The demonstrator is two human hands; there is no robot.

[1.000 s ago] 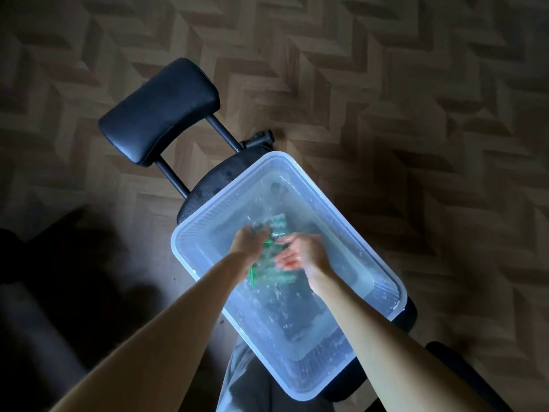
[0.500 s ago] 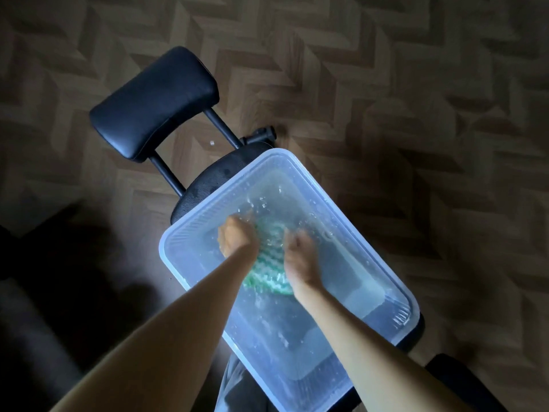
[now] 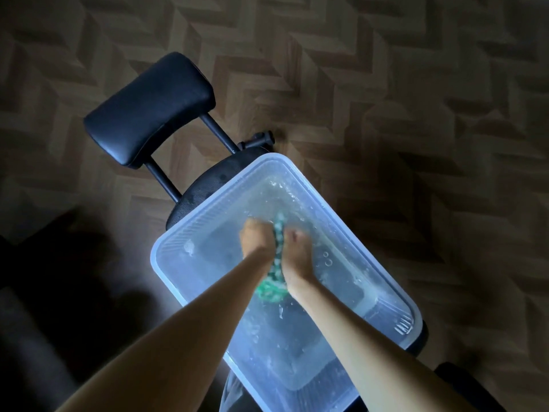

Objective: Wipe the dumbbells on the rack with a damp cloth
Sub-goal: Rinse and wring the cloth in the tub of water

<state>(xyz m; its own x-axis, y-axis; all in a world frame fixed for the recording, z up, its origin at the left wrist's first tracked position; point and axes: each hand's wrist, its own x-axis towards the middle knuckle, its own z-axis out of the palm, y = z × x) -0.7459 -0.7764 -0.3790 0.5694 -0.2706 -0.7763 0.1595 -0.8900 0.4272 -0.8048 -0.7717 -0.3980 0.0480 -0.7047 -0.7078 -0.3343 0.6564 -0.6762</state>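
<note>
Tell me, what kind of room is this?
Probably a room at home. The floor is patterned wood, a clear tub of water sits on a black padded seat, and the left hand and right hand squeeze a green cloth in it.

green-and-white cloth (image 3: 274,281), translucent white tub (image 3: 190,233), black chair (image 3: 148,108), brown herringbone floor (image 3: 416,84)

I see a black chair (image 3: 205,185) on the herringbone wood floor (image 3: 386,84); its seat carries a clear water-filled tub (image 3: 205,209) directly beneath my left grip (image 3: 257,237) and right grip (image 3: 297,254).
</note>
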